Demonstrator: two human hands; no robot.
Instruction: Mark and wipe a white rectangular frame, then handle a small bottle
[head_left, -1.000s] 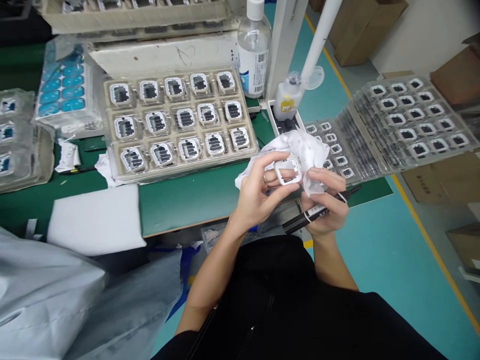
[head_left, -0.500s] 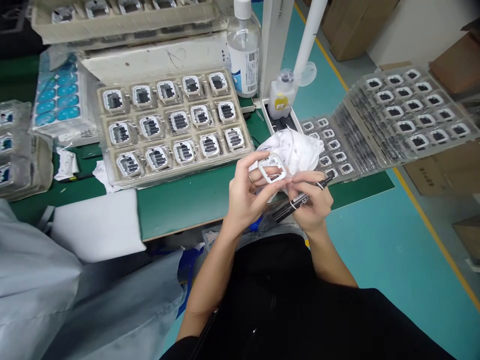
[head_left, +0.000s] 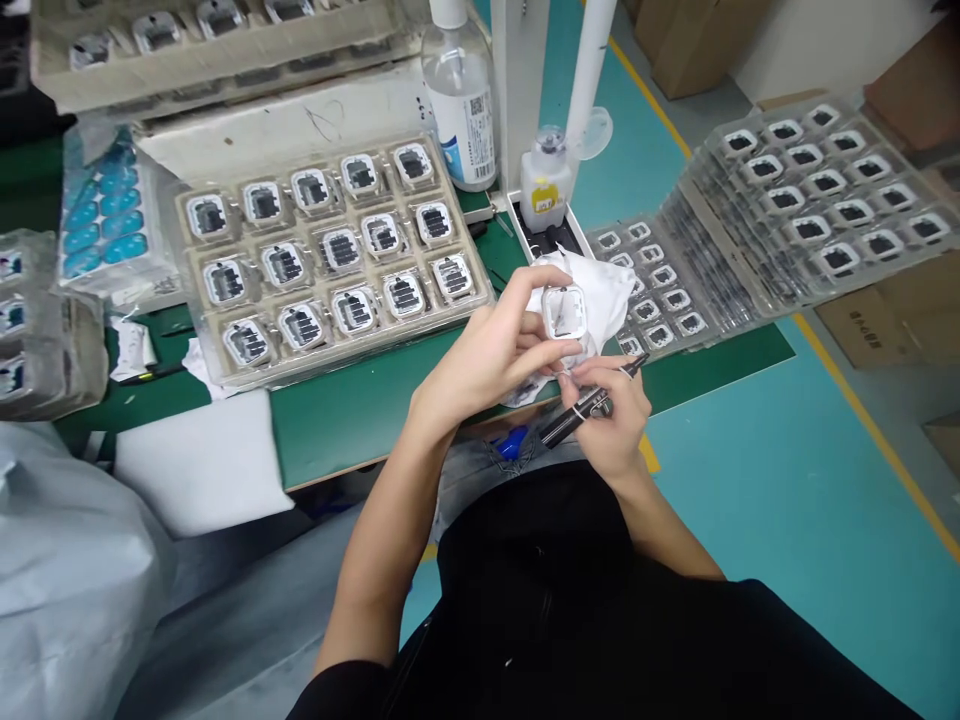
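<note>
Between thumb and fingers, my left hand (head_left: 501, 345) grips a small white square frame (head_left: 564, 313) with rounded corners and an open middle. Just below it, my right hand (head_left: 616, 415) is closed around a black marker pen (head_left: 574, 420), which slants across the palm. The right fingertips are pinched close to the left thumb; whether they also hold something small cannot be made out. Behind the frame lies a crumpled white cloth (head_left: 604, 295) on the green table. A plastic tray (head_left: 337, 330) with rows of similar white-rimmed parts is left of my hands.
A clear pump bottle (head_left: 461, 110) and a small yellow-labelled bottle (head_left: 544, 185) stand behind my hands. Stacked trays (head_left: 817, 200) lean at right. A white foam sheet (head_left: 202, 465) overhangs the table's front edge, near a person's grey-blue sleeve (head_left: 67, 540). Blue items in wrap (head_left: 105, 215) sit left.
My left hand has turned and lifted the white frame slightly to the right, away from the right fingertips. The right hand still grips the marker pen. The whole view has shifted a little.
</note>
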